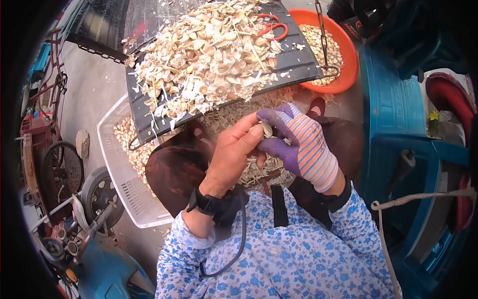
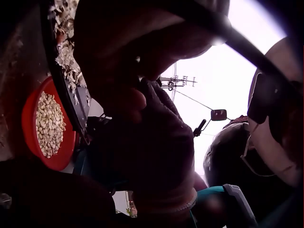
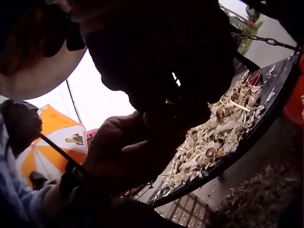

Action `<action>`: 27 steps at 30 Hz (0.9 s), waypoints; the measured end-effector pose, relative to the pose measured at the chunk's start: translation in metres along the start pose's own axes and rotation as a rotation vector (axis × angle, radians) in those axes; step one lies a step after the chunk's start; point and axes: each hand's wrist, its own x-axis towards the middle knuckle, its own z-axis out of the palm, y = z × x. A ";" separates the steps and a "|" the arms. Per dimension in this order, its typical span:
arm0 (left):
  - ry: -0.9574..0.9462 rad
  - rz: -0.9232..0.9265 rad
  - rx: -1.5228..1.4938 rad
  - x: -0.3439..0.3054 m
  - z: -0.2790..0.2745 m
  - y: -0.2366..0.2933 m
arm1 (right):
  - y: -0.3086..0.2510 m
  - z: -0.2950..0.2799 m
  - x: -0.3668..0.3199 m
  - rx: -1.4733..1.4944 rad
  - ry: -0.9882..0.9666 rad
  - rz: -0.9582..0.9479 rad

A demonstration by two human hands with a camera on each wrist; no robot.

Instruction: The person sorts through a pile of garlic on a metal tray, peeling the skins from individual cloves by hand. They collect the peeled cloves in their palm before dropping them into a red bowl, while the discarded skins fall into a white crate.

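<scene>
Your head view is daylit but curved and black at the edges; both wrist views leave your hands (image 1: 234,149) dark against glaring white sky.

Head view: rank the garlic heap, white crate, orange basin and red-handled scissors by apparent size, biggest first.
1. Garlic heap
2. White crate and orange basin: too close to rank, since both are partly hidden
3. Red-handled scissors, clearly smallest, as far as they show

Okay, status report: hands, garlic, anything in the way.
Left hand and gloved right hand pinching garlic between them. Scissors on the peelings, away from both hands.
</scene>
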 end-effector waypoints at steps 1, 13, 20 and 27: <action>0.013 0.005 0.031 0.001 0.001 0.000 | 0.000 0.002 0.002 0.005 0.008 -0.003; 0.069 -0.105 -0.244 0.006 0.011 -0.010 | 0.010 0.010 -0.011 0.120 0.088 0.133; 0.069 -0.183 -0.083 0.007 0.018 -0.014 | 0.021 0.015 -0.013 -0.158 -0.011 -0.111; -0.151 -0.190 -0.392 0.029 0.010 -0.013 | 0.034 0.005 -0.001 0.046 0.097 -0.003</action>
